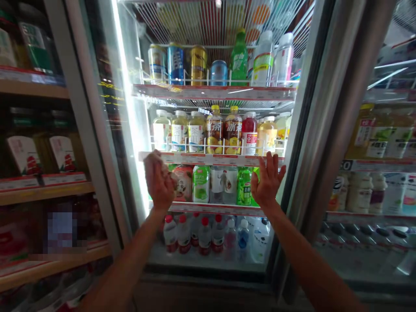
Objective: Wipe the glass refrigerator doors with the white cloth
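Observation:
My left hand (161, 186) is raised at the left of a lit drinks cooler, its fingers closed around a crumpled pale cloth (153, 164). My right hand (268, 180) is up on the other side, fingers spread, with nothing in it. Both hands appear in front of the cooler's glass door (177, 102), where bright lettering is reflected; whether either palm touches the pane is unclear. Behind them runs the middle shelf's price strip (201, 159). A green-labelled bottle (201, 184) and a green bottle (244, 186) stand between the hands, on the shelf below.
Cans and a green bottle (239, 58) fill the upper shelf. Iced tea bottles (214, 130) stand in the middle, red-capped bottles (204, 236) at the bottom. A metal door frame (328, 112) rises at right beside another cooler. Wooden shelves (48, 193) with bottles are at left.

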The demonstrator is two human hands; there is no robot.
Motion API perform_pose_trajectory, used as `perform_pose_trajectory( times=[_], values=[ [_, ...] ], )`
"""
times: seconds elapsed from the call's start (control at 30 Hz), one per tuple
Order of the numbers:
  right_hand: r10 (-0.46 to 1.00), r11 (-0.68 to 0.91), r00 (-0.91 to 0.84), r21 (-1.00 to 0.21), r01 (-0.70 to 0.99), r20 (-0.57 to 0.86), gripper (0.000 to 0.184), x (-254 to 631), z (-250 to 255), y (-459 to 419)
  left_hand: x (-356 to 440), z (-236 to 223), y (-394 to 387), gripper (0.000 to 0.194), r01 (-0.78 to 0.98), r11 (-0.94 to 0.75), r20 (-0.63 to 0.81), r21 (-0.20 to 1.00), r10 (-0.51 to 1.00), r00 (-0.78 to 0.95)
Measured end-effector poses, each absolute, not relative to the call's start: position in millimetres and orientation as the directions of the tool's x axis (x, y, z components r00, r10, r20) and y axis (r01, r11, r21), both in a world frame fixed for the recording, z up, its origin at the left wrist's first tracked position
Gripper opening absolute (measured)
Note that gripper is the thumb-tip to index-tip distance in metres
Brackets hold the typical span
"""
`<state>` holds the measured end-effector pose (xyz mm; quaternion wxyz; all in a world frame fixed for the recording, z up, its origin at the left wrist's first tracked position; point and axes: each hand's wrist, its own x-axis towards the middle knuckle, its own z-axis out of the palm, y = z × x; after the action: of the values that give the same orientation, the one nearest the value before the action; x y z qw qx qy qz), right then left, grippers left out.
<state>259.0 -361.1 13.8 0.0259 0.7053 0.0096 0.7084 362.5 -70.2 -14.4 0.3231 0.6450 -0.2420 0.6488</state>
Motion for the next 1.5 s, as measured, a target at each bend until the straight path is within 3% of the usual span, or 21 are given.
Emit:
perform_pose_trajectory(
  times=[0.1,0.17,0.23,0.27,0.33,0.43,0.5,0.57,0.7,0.77,0.8,0.87,0.93,1.0,1.03,1.1,1.17,1.23,1.3,1.43,1.5],
  values=[
    [0.018,-1.0,-0.015,0.017,-0.02,1.0,0.059,261.4,11.4,-355.0,357.2,-21.2,-75.9,0.057,-0.699,-0.708,0.988,0.099,0.154,-0.016],
    [0.007,-1.0,-0.017,0.007,-0.016,1.0,0.059,263.1,8.7,-350.0,348.8,-34.2,-93.9,0.055,-0.704,-0.699,0.992,-0.122,-0.094,-0.078],
    [0.003,-1.0,-0.018,0.003,-0.011,1.0,0.059,263.8,6.0,-347.0,345.0,-48.1,-103.0,0.053,-0.688,-0.611,0.904,-0.391,-0.395,-0.162],
    [0.006,-1.0,-0.019,0.006,-0.008,1.0,0.058,263.9,4.9,-346.5,346.0,-53.5,-100.2,0.053,-0.676,-0.576,0.862,-0.46,-0.472,-0.185],
    [0.019,-1.0,-0.017,0.019,0.003,1.0,0.057,263.6,3.4,-346.9,353.6,-58.9,-80.5,0.054,-0.666,-0.648,0.915,-0.37,-0.377,-0.142],
    [0.028,-1.0,-0.023,0.028,0.011,0.999,0.056,263.9,2.6,-348.2,368.2,-57.2,-42.3,0.056,-0.63,-0.776,0.997,0.026,0.067,-0.04],
    [0.02,-1.0,-0.037,0.021,0.011,0.999,0.056,264.9,2.7,-348.1,371.1,-56.0,-35.5,0.057,-0.602,-0.78,0.97,0.172,0.241,-0.034],
    [0.013,-1.0,-0.046,0.013,0.011,0.999,0.055,266.2,2.5,-347.7,365.7,-59.1,-49.3,0.059,-0.607,-0.783,0.978,0.139,0.205,-0.041],
    [0.017,-1.0,-0.042,0.017,0.004,0.999,0.053,267.2,0.8,-349.5,349.5,-74.3,-85.2,0.062,-0.657,-0.684,0.936,-0.317,-0.339,-0.099],
    [0.031,-1.0,-0.032,0.031,0.001,0.999,0.053,267.0,-0.3,-351.3,351.5,-79.3,-77.7,0.063,-0.649,-0.654,0.899,-0.389,-0.424,-0.111],
    [0.036,-0.999,-0.027,0.036,0.0,0.999,0.052,266.8,-0.7,-352.0,356.0,-80.3,-66.9,0.062,-0.645,-0.69,0.929,-0.327,-0.362,-0.084],
    [0.038,-0.999,-0.028,0.038,-0.005,0.999,0.051,266.9,-1.1,-352.4,368.9,-80.1,-40.1,0.059,-0.626,-0.779,0.999,-0.038,-0.052,0.004],
    [0.027,-1.0,-0.038,0.026,-0.015,0.999,0.05,267.5,-1.1,-351.8,379.7,-78.9,-21.5,0.056,-0.58,-0.765,0.951,0.279,0.305,0.054],
    [0.015,-1.0,-0.041,0.014,-0.022,0.999,0.051,268.2,-0.9,-350.7,380.6,-79.5,-23.2,0.055,-0.555,-0.716,0.875,0.423,0.481,0.047],
    [0.012,-1.0,-0.037,0.011,-0.023,0.999,0.051,268.4,-0.8,-350.3,376.7,-81.0,-31.8,0.056,-0.563,-0.72,0.884,0.406,0.465,0.043],
    [0.013,-1.0,-0.031,0.012,-0.022,0.999,0.051,268.1,-0.5,-349.9,363.1,-85.9,-57.3,0.059,-0.613,-0.759,0.969,0.219,0.24,0.049],
    [0.019,-1.0,-0.035,0.018,-0.02,0.999,0.05,267.2,-0.5,-350.4,349.6,-90.7,-79.4,0.061,-0.675,-0.722,0.982,-0.154,-0.189,-0.022],
    [0.03,-0.999,-0.034,0.03,-0.017,0.999,0.05,266.2,-0.6,-351.2,344.2,-91.2,-85.2,0.061,-0.679,-0.625,0.89,-0.385,-0.446,-0.094],
    [0.046,-0.999,-0.028,0.046,-0.01,0.999,0.05,265.6,-1.1,-352.0,348.9,-84.8,-74.7,0.06,-0.667,-0.663,0.918,-0.34,-0.388,-0.083],
    [0.061,-0.998,-0.039,0.06,-0.013,0.997,0.051,266.6,-2.0,-352.0,364.3,-60.1,-56.0,0.059,-0.635,-0.762,0.988,0.127,0.154,0.013],
    [0.057,-0.998,-0.043,0.056,-0.017,0.997,0.052,267.2,-2.1,-351.6,361.4,-52.1,-67.3,0.061,-0.641,-0.759,0.988,0.118,0.155,-0.002]
  ],
)
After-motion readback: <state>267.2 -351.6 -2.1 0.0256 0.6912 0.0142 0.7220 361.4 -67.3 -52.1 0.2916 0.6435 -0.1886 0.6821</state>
